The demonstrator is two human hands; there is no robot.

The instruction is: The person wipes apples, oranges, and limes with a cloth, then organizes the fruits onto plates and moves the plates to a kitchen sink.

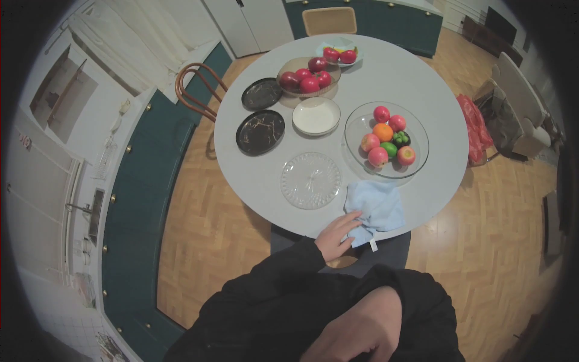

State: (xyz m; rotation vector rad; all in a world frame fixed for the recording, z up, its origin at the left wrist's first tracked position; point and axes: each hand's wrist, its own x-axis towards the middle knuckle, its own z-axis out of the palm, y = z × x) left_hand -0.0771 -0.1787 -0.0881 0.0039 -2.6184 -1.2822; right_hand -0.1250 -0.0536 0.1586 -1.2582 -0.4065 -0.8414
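Note:
My left hand (pixel 336 238) reaches to the table's near edge, its slightly spread fingers resting on the left side of a crumpled light blue cloth (pixel 377 206). Close to the camera at the bottom is my right hand (pixel 360 329), bent inward with its fingers mostly hidden or cut off. Left of the cloth lies a clear patterned glass plate (pixel 310 181). Just beyond the cloth, a wide glass bowl (pixel 417 128) holds several fruits, among them an orange (pixel 382 132), a green fruit (pixel 388 149) and a dark green pepper (pixel 401 139).
On the round table (pixel 398 66) also stand a white bowl (pixel 316 116), two black plates (pixel 260 132), a basket (pixel 289 64) of red fruit and a small dish (pixel 341 43) with fruit. Chairs, a red bag (pixel 474 130) and green cabinets (pixel 142 175) surround it.

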